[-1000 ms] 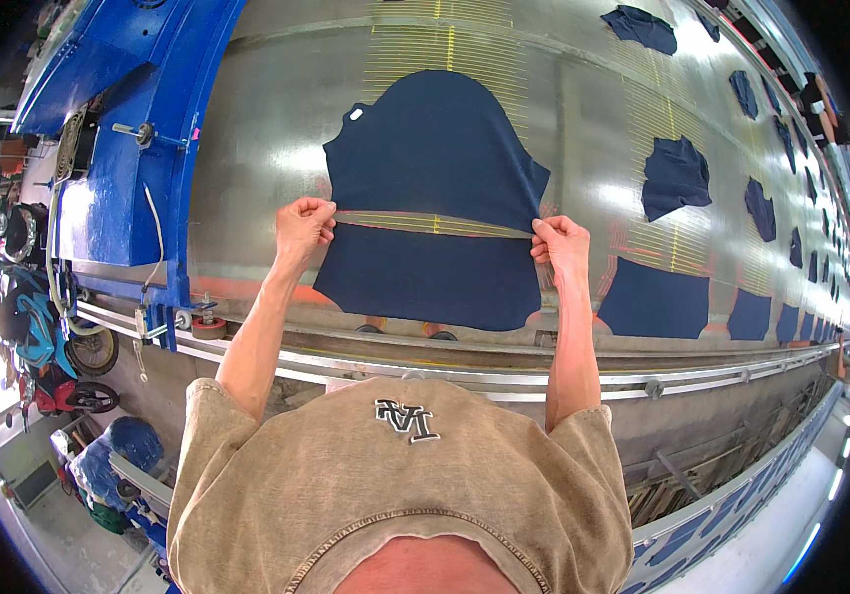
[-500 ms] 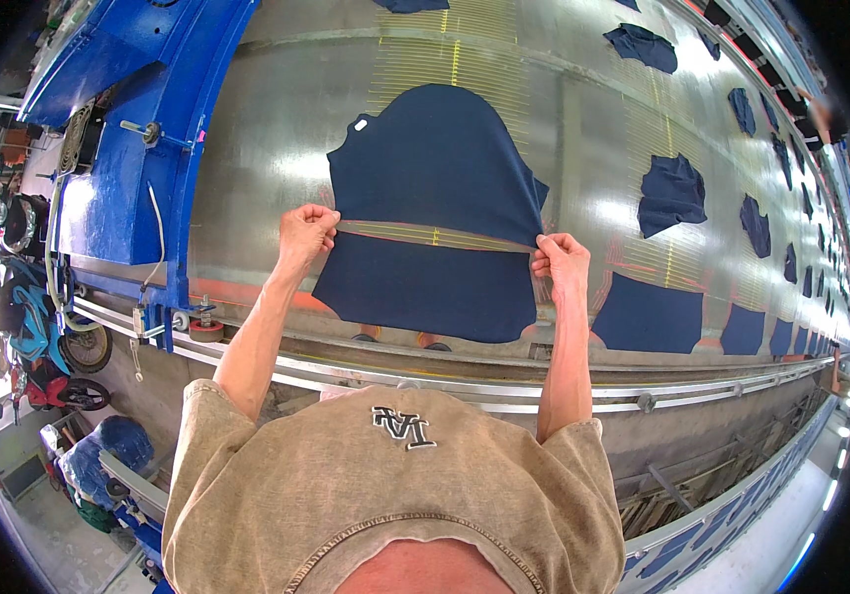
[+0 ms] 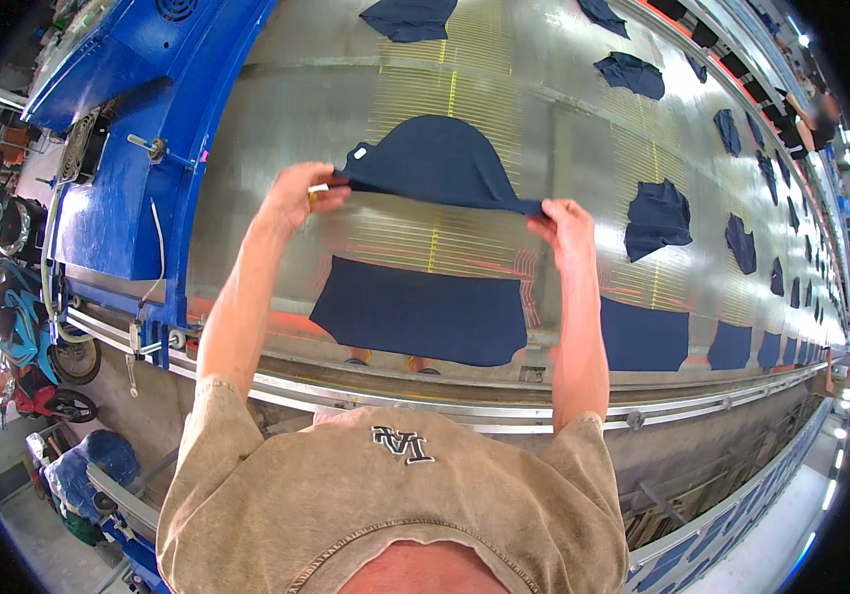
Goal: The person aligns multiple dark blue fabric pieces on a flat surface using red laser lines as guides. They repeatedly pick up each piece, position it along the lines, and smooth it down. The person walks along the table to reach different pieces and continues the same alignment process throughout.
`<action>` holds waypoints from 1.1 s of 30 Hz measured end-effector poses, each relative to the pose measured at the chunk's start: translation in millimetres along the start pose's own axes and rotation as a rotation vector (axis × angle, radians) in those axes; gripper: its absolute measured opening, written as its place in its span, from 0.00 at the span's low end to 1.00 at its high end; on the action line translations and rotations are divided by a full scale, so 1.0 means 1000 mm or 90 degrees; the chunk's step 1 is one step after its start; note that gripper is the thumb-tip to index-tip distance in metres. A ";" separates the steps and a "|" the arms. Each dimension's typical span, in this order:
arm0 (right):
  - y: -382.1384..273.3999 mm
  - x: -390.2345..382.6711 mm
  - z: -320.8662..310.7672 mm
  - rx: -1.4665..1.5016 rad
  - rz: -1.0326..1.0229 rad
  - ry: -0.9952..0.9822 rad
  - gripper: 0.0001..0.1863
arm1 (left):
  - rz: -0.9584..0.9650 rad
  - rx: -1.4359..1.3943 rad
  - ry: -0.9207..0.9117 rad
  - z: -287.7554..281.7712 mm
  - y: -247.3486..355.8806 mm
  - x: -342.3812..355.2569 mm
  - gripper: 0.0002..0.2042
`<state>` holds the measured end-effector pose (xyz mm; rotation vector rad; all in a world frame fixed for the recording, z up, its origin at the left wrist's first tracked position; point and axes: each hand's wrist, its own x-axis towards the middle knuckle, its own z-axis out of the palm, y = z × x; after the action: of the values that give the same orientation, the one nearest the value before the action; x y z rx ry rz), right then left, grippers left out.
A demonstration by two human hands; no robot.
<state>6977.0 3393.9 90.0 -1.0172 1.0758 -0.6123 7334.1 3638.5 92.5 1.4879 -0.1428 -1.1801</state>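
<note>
A navy fabric panel (image 3: 435, 158) with a rounded far edge is stretched between my hands over the long table. My left hand (image 3: 303, 195) pinches its near left corner, and something small and yellow shows by the fingers. At the near right corner, my right hand (image 3: 566, 230) is closed on the same panel. A small white label (image 3: 359, 153) sits near the panel's far left corner. Closer to me, a second navy fabric panel (image 3: 420, 312) lies flat along the table's near edge, touched by neither hand.
The metal table (image 3: 277, 119) carries yellow ruled lines and red marks. Crumpled navy pieces (image 3: 658, 218) and flat navy panels (image 3: 645, 335) continue to the right. A blue machine frame (image 3: 113, 178) stands at left. Metal rails (image 3: 484, 421) run along the near edge. Another person (image 3: 813, 124) is at far right.
Both hands have moved away from me, drawing the held panel's near edge off the flat panel. The held panel is now bunched up, and a wider strip of table shows between the two.
</note>
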 end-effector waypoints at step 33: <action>-0.157 0.100 0.077 0.250 -0.315 -0.158 0.04 | 0.276 -0.215 -0.167 0.034 0.166 0.085 0.12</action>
<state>7095.1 3272.3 198.7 -0.9809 0.4543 -1.0216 7435.2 3506.0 183.3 0.9424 -0.4031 -0.9796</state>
